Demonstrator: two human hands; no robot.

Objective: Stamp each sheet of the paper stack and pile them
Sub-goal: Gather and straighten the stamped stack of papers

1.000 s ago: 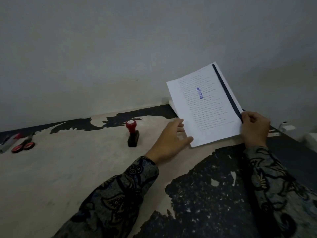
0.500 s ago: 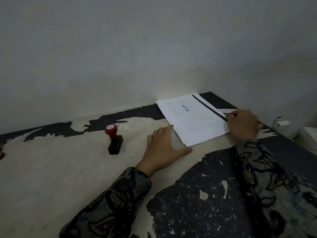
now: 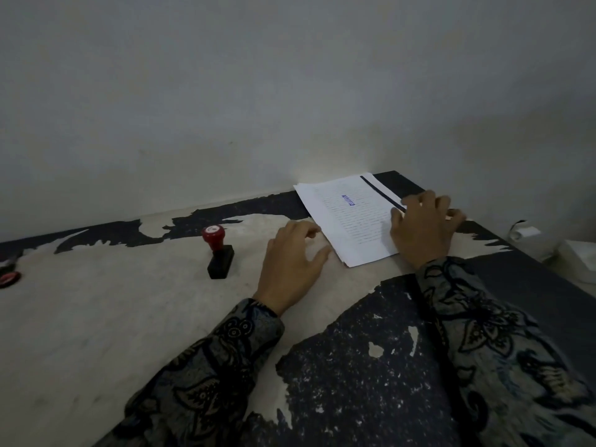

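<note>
Lying flat at the far right of the worn black-and-cream table (image 3: 96, 317), the white printed sheet with a blue stamp mark (image 3: 350, 217) tops a thin pile. The right hand (image 3: 419, 227) rests on it, fingers spread; the left hand (image 3: 290, 266) sits relaxed, empty. The red-handled black stamp (image 3: 218, 253) stands upright left of it. Unstamped sheets — if any remain — aren't visible; red objects at the left edge (image 3: 8, 275) are cut off.

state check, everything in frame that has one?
paper stack: flat on table, blue stamp mark on top sheet
stamp: upright on table, untouched
left hand: open, beside the stack, holding nothing
right hand: fingers spread, resting on the stack's right side
</note>
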